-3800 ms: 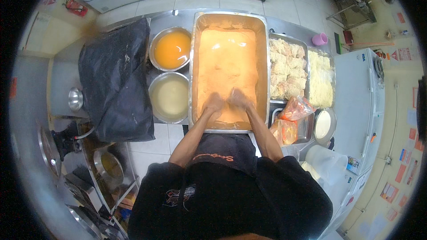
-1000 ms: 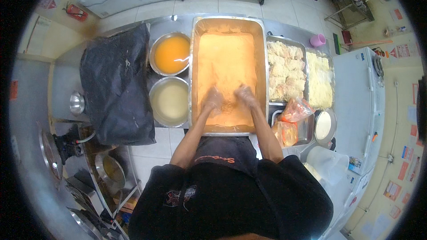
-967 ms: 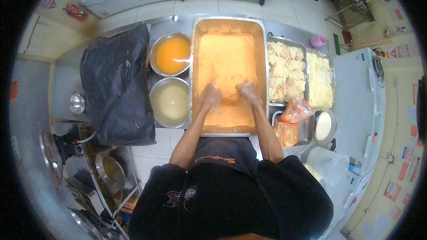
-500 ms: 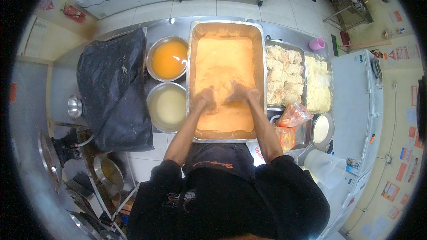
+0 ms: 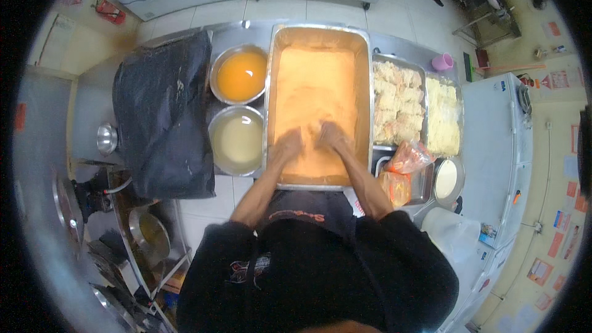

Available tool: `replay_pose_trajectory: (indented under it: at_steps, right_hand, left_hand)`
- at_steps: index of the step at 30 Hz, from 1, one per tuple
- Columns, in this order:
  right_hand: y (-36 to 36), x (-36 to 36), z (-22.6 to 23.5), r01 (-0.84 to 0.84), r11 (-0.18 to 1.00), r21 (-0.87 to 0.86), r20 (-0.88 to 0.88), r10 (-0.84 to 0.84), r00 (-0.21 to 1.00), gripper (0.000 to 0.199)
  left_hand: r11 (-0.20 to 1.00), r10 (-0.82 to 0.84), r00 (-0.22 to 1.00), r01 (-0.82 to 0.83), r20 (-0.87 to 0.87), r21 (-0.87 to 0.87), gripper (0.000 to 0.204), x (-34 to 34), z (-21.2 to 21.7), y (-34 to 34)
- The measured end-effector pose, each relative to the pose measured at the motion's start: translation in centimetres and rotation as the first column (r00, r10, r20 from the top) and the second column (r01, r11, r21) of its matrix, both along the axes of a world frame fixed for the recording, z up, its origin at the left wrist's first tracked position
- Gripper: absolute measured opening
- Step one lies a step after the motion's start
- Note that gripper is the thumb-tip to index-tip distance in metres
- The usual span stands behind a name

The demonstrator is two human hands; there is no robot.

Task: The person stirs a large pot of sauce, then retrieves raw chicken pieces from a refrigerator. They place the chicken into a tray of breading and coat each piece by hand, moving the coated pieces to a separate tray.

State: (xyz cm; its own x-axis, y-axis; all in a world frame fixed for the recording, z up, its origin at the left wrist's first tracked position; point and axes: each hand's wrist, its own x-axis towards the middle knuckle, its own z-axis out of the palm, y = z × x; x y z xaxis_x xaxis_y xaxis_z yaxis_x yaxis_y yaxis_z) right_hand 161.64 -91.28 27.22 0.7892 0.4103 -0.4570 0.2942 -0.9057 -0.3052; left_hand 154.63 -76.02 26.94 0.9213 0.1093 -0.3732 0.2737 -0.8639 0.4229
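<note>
A deep rectangular steel pan (image 5: 269, 105) stands lengthwise in front of me, with a thick layer of fine orange powder (image 5: 317, 74) that looks like seasoned flour. Both hands are down in the near half of this powder. My left hand (image 5: 288, 143) is by the pan's left wall, its fingers blurred and partly sunk in the powder. A short gap to its right, my right hand (image 5: 333, 136) bends downward, its fingertips hidden. Whether either hand grips anything under the surface does not show. Around the hands the powder is furrowed; farther back it lies smoother.
Left of the pan are a bowl of orange liquid (image 5: 240, 78) and a bowl of pale liquid (image 5: 237, 140), beside a black-covered bulky object (image 5: 163, 114). To the right lie trays of coated pieces (image 5: 398, 102), orange-printed plastic bags (image 5: 408, 159), a pink cup (image 5: 442, 61) and a white container (image 5: 450, 229).
Both hands have shifted slightly within the powder, the right one bending its fingers more downward. The view has tilted a little, so the pan and bowls sit higher and farther right.
</note>
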Motion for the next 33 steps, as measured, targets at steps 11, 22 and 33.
replay_pose_trajectory:
  at_steps: [11, 22, 33]
  right_hand:
    - [-4.5, 0.7, 2.6, -0.053, 0.984, 0.171, 0.1, 0.036, 0.994, 0.047]
    - [-2.2, -6.2, -0.7, 0.201, 0.936, 0.289, 0.228, -0.271, 0.935, 0.048]
    - [-1.9, -0.8, -5.3, -0.218, 0.562, 0.798, 0.396, -0.215, 0.893, 0.021]
  left_hand:
    - [0.981, -0.153, 0.984, 0.139, 0.094, 0.135, 0.024, 2.3, 3.6, 4.9]
    - [0.938, -0.187, 0.943, 0.088, 0.276, 0.335, 0.009, -0.7, 1.4, 2.7]
    - [0.999, 0.01, 0.956, -0.02, 0.294, 0.031, 0.013, -2.4, 1.1, 2.3]
